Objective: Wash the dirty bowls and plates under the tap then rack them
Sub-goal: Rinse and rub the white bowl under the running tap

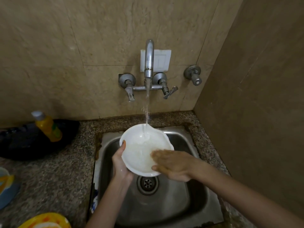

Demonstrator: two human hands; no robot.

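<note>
White bowl (144,152) tilts over the steel sink (181,203), above the drain, with tap (149,58) water striking its far rim. Left hand (120,163) clamps the bowl's left edge, thumb inside. Right hand (174,165) lies flat, fingers spread, on the inner wall. No writing is readable on the yellow bottle (47,127) at the counter's back left.

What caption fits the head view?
Left hand holds a white bowl under the running tap while right hand rubs inside.
</note>
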